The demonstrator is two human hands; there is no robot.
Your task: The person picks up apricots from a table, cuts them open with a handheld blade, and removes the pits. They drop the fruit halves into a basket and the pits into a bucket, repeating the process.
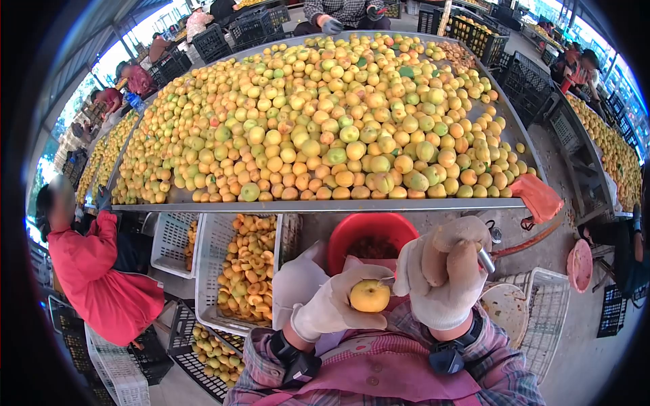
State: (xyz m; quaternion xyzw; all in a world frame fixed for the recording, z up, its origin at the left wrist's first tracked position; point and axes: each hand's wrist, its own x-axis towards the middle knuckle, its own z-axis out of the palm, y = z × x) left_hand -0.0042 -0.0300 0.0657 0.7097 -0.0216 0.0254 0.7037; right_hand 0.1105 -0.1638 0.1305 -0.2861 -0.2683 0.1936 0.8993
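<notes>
My left hand (330,308), in a white glove, is closed around a whole yellow apricot (370,296) held in front of my apron. Close beside it, my gloved right hand (440,271) grips a small knife (485,261). The metal handle end pokes out on the right side of the fist, and a thin tip reaches toward the apricot; the rest is hidden by the fingers. Below the table edge, a red bucket (343,242) with dark contents stands behind my hands. To its left, a white crate (203,271) holds halved apricots (247,277).
A metal-rimmed table (325,207) is heaped with apricots (305,122). An orange-red bag (536,197) hangs at its right corner. A white crate (552,318) and a pail (504,311) stand at my right. A person in red (101,271) works at left; another sits across.
</notes>
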